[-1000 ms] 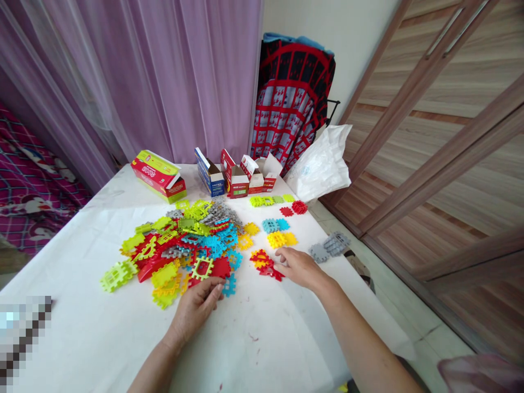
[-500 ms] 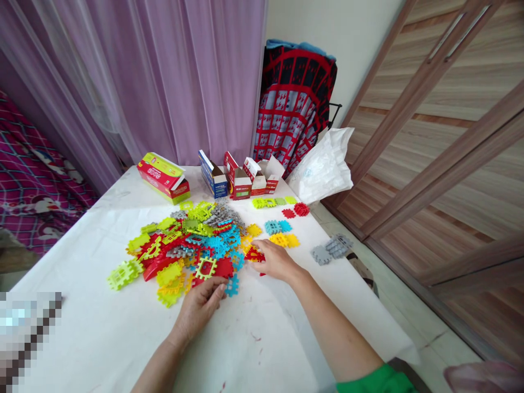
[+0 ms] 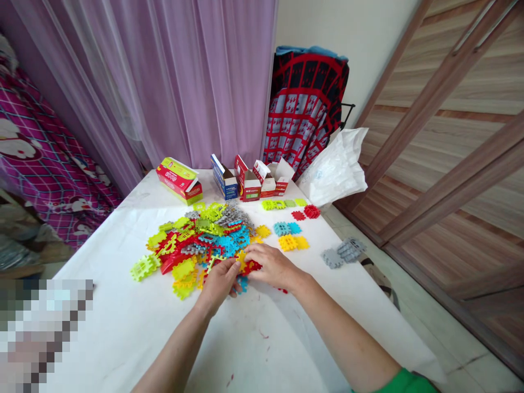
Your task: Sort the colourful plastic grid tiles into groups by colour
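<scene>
A heap of interlocking plastic building tiles [image 3: 184, 267] in lime, red, blue, yellow and grey lies in front of me. At its near right edge, my right hand [image 3: 272, 265] pinches a yellow tile [image 3: 242, 261] in its fingertips. My left hand [image 3: 219, 281] meets it there, its thumb against the same tile and its other fingers curled below, partly hidden. Under my hands show red tiles [image 3: 254, 266] and a blue tile [image 3: 243, 284]. To the right lie small groups: yellow tiles [image 3: 292, 243], blue tiles [image 3: 286, 228], red tiles [image 3: 311, 212], lime tiles [image 3: 278, 204] and grey tiles [image 3: 350, 250].
Along the back of the white table [image 3: 135, 327] stand a red and lime box [image 3: 180, 183], a blue box [image 3: 225, 183] and open red boxes [image 3: 248, 185]. A white plastic bag [image 3: 333, 169] sits at the right back edge. A wooden wardrobe [image 3: 450, 153] rises beyond the right side.
My right hand has taken hold of a yellow tile at the heap's edge. My left hand has come up and right to meet it. The whole view has shifted slightly.
</scene>
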Demonstrator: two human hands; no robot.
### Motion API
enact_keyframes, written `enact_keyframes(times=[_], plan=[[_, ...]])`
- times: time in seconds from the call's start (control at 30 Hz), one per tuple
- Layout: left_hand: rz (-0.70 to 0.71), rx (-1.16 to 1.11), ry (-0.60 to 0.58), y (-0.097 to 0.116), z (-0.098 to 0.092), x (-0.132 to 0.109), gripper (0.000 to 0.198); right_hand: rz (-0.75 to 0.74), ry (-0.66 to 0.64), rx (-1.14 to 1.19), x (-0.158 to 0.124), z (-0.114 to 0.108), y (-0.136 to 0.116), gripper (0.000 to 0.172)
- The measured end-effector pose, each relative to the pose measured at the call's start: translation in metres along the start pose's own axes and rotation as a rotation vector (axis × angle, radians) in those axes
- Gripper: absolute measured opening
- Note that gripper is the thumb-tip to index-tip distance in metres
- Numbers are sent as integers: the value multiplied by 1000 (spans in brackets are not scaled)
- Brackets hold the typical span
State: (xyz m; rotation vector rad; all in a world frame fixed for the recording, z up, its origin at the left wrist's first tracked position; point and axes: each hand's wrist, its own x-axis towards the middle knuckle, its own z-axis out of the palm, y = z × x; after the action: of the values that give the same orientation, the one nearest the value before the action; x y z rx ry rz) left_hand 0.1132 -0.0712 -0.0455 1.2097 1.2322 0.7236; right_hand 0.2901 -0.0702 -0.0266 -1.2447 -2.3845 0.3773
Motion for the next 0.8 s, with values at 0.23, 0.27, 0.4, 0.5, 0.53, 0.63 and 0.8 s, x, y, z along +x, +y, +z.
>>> enact_keyframes(times=[0.23, 0.27, 0.4, 0.5, 0.53, 0.63, 0.8], plan=[[99, 486, 235, 11, -32, 9, 29, 175, 158, 112, -8, -9, 27, 21], [130, 595, 285, 14, -40, 10, 28, 221, 163, 73, -9, -13, 34, 20], [200, 864, 436, 18, -64, 9, 31, 277, 52, -140, -12, -21, 59, 18], [248, 916, 504, 11, -71, 5, 36, 192, -77, -207, -10, -16, 67, 20], [257, 919, 518, 8, -72, 4, 36, 172, -104, -224, -9, -14, 68, 20], [264, 918, 507, -2, -71, 0, 36, 171, -161, -273, -7, -11, 66, 19], [269, 961, 461, -12, -68, -3, 35, 196, -110, -284, -4, -14, 42, 19]])
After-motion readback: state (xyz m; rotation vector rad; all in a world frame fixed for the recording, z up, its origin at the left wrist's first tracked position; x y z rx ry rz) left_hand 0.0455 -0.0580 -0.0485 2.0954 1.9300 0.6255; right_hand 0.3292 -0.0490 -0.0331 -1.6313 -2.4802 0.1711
